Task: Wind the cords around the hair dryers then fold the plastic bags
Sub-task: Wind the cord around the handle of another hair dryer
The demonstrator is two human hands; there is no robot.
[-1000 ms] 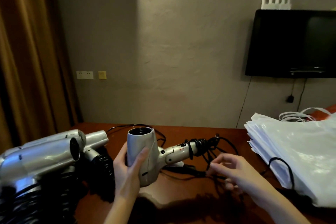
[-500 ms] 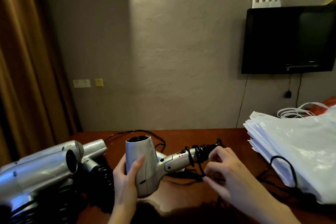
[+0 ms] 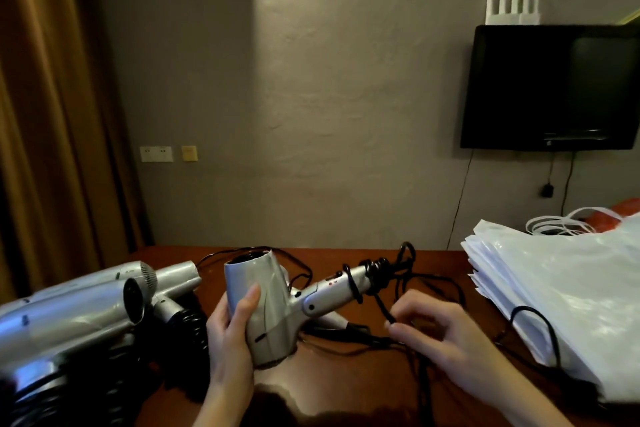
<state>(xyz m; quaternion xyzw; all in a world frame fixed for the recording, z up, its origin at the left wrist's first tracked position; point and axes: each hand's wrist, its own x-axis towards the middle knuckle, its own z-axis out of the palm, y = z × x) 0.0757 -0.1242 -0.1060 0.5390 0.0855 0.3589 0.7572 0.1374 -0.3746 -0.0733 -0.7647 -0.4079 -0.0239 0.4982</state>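
Your left hand (image 3: 230, 333) is wrapped around the barrel of the silver hair dryer (image 3: 266, 305), nozzle up, just above the brown tabletop (image 3: 346, 388). Your right hand (image 3: 440, 333) pinches the black cord (image 3: 382, 305), fingers curled; a few loops already sit on the handle. The loose cord under your right hand is a dark tangle, hard to trace. More shiny dryers (image 3: 86, 305) on the left run off frame. The crinkly white plastic bags (image 3: 568, 295) are stacked right, cut off too.
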